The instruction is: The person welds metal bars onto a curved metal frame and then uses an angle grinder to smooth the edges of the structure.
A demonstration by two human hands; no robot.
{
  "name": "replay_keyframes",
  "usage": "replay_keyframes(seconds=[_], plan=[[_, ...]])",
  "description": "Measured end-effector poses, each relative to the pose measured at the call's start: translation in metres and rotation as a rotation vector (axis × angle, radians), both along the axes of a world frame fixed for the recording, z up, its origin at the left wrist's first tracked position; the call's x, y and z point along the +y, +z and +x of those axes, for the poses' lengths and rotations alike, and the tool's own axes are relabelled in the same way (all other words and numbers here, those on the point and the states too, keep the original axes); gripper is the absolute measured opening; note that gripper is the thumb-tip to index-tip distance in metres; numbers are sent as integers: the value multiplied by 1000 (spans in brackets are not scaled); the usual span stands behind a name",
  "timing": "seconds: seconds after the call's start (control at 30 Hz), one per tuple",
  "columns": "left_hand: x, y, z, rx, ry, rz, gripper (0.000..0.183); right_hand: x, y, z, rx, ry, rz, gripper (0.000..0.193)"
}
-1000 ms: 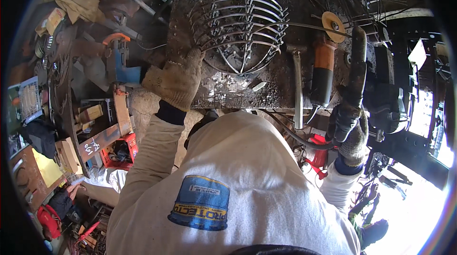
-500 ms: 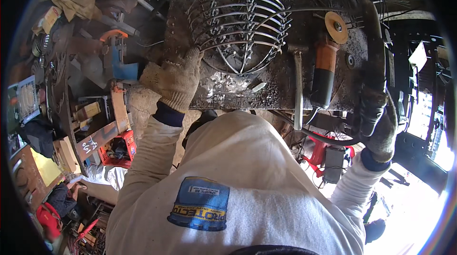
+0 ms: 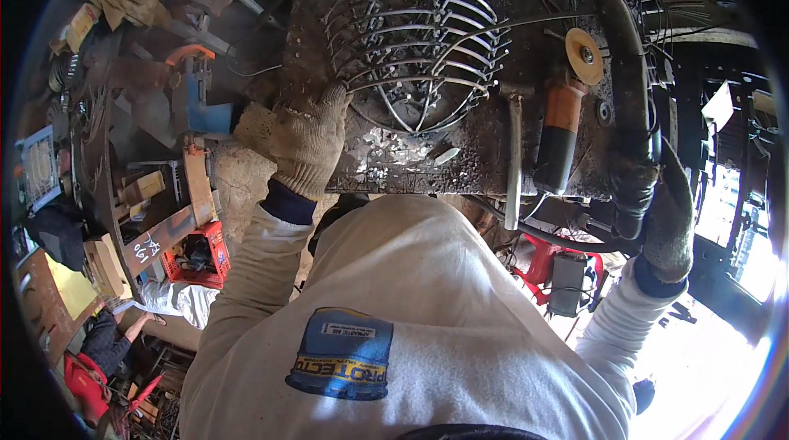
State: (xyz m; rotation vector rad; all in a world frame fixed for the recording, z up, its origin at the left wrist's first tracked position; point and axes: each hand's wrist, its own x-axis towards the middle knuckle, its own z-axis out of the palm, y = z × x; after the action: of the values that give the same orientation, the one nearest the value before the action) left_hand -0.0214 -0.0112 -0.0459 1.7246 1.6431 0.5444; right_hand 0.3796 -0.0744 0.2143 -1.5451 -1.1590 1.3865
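Note:
A grid of curved metal rods [image 3: 400, 43], like a rounded grille, lies on the dark, grimy workbench [image 3: 362, 177]. My left hand [image 3: 308, 140], in a worn knitted glove, is closed at the near left end of its nearest curved rod; the fingertips are partly hidden. My right hand [image 3: 667, 226], also gloved, grips a long dark welding electrode holder [image 3: 629, 87] at the bench's right side. From the holder's far end a thin rod [image 3: 546, 21] reaches left over the grille. A dark cable [image 3: 567, 241] runs below the holder.
An angle grinder [image 3: 563, 128] with a tan disc lies right of the grille, beside a hammer-like metal tool [image 3: 515, 152]. A blue clamp-like tool [image 3: 205, 111] and a red crate [image 3: 209, 251] are at left. Another person's arm [image 3: 131, 329] shows at lower left.
The electrode holder's far end has swung slightly left and its thin rod with it. My right hand has shifted a little right. My left hand stays at the grille.

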Motion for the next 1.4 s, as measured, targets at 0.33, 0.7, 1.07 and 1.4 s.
replay_keyframes(seconds=[0.33, 0.7, 1.07, 1.4], plan=[[3, -1, 0, -64, 10, -60, 66, 3, 3, -10, 11, 128, 24, 49], [3, 15, 4, 445, -39, 567, 31, 3, 11, -19, -217, 120, 56, 54], [1, 23, 7, 465, -38, 680, 24, 3, 14, -28, -220, 164, 70, 59], [4, 23, 7, 529, -78, 705, 22, 4, 17, -34, -216, 171, 84, 59]])
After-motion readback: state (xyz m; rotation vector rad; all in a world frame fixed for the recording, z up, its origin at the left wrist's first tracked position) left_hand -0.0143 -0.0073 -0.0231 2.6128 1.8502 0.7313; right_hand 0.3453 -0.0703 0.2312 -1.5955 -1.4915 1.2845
